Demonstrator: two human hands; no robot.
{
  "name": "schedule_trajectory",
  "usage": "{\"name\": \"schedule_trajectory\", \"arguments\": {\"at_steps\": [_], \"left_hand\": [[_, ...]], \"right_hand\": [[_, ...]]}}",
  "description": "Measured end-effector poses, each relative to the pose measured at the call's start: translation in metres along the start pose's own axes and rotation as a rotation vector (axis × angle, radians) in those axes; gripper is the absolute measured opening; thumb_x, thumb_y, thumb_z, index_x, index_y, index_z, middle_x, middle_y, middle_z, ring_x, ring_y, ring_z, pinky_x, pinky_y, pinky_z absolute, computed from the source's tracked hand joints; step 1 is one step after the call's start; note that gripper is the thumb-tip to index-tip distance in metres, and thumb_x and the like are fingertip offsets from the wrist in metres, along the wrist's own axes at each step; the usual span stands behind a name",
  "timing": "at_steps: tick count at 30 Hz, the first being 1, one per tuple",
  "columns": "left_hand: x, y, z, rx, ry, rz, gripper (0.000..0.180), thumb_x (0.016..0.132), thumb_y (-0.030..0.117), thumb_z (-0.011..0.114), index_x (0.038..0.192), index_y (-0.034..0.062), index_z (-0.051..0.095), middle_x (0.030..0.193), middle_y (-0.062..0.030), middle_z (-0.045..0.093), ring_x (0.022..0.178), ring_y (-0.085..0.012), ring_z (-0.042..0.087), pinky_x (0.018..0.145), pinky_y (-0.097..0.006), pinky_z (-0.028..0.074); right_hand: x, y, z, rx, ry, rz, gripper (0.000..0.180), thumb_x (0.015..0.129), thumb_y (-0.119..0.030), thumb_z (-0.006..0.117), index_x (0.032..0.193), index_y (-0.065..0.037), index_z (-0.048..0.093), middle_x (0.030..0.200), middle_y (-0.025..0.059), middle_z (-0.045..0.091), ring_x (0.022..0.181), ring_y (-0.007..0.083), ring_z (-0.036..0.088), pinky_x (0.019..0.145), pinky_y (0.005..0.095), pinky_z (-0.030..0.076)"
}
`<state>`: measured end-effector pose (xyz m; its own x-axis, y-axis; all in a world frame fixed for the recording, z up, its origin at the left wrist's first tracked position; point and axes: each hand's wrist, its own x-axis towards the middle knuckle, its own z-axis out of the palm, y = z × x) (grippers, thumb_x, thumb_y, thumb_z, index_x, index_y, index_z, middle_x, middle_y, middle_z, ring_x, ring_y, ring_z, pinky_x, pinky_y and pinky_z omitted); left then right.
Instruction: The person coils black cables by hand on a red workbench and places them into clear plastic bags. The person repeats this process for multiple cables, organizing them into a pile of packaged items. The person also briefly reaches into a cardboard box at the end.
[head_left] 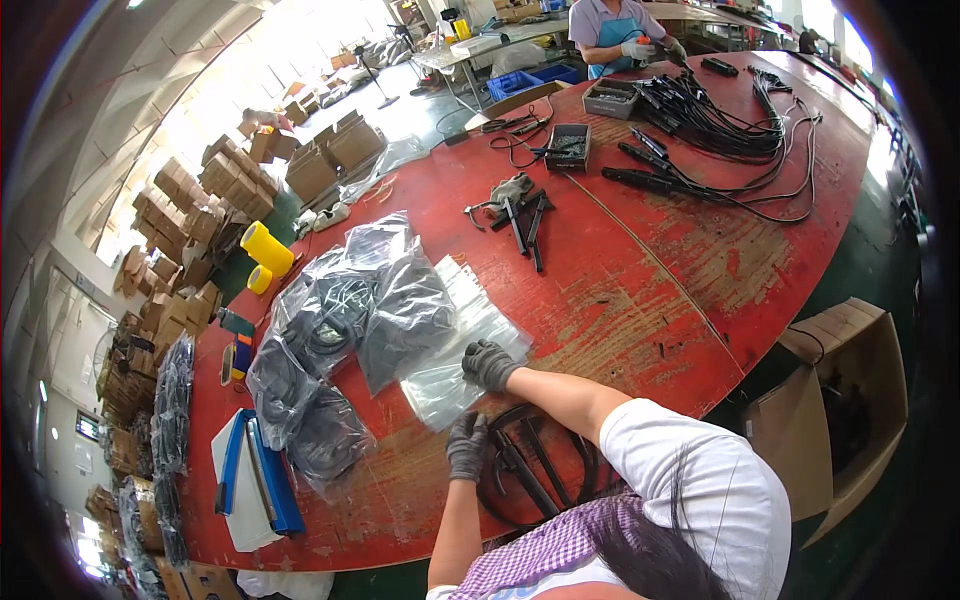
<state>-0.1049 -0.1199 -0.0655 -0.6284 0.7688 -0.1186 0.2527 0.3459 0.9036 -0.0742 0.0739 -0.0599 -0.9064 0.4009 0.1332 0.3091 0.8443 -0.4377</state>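
Both my hands wear grey gloves. My right hand [490, 366] rests at the right edge of a stack of clear plastic bags [440, 385], its fingers curled onto the film. Lower down, my left hand [467, 446] is beside the stack's near corner, fingers drawn together; whatever is between them is hidden. Just right of the left hand lies a long black stick-shaped appliance [527, 474] with its black cord looped around it, partly covered by my body. Filled clear bags [350, 310] holding dark coiled goods are heaped left of the stack.
A blue-and-white bag sealer [258, 480] stands at the left. Farther along are black tools [525, 225], a small-parts bin [568, 147] and heaped black corded appliances [715, 125]. A co-worker [612, 35] handles something at the far edge. An open carton [835, 410] stands right of the red table [600, 320].
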Motion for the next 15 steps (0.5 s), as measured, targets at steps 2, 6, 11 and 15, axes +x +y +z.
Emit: {"name": "schedule_trajectory", "arguments": {"at_steps": [2,6,11,15], "left_hand": [[0.013,-0.003,-0.005,-0.069,0.095,0.000,0.026,0.084,0.024,0.058,0.096,0.0011,0.061,0.082,-0.0058,0.062,0.073,-0.0129,0.056,0.067,-0.025,0.046],[0.046,-0.031,-0.024,-0.510,0.042,-0.206,0.019,0.082,0.024,0.063,0.087,0.0057,0.064,0.072,0.0001,0.061,0.061,-0.0090,0.052,0.055,-0.022,0.042],[0.033,-0.007,-0.020,-0.618,0.028,-0.205,0.013,0.084,0.023,0.060,0.082,0.0103,0.059,0.062,0.0025,0.052,0.052,-0.0083,0.047,0.045,-0.023,0.038],[0.015,0.043,0.012,-0.667,-0.130,-0.210,0.016,0.085,0.025,0.056,0.085,0.0099,0.059,0.073,-0.0004,0.056,0.061,-0.0158,0.053,0.056,-0.027,0.043]], "right_hand": [[0.016,-0.005,0.004,-0.069,0.006,0.037,0.029,0.076,-0.033,0.060,0.091,-0.009,0.064,0.105,0.0150,0.056,0.102,0.0304,0.051,0.086,0.0390,0.042],[0.034,-0.015,-0.014,0.228,0.362,0.055,0.023,0.080,-0.029,0.058,0.078,-0.007,0.055,0.083,0.0183,0.056,0.079,0.0356,0.055,0.068,0.0439,0.045],[0.029,-0.015,-0.023,0.217,0.320,0.066,0.023,0.080,-0.029,0.058,0.078,-0.006,0.054,0.079,0.0177,0.056,0.080,0.0340,0.054,0.068,0.0431,0.044],[0.031,0.000,-0.027,-0.110,0.326,-0.359,0.021,0.087,-0.025,0.042,0.082,-0.008,0.054,0.074,0.0126,0.053,0.064,0.0255,0.054,0.051,0.0375,0.044]]}}
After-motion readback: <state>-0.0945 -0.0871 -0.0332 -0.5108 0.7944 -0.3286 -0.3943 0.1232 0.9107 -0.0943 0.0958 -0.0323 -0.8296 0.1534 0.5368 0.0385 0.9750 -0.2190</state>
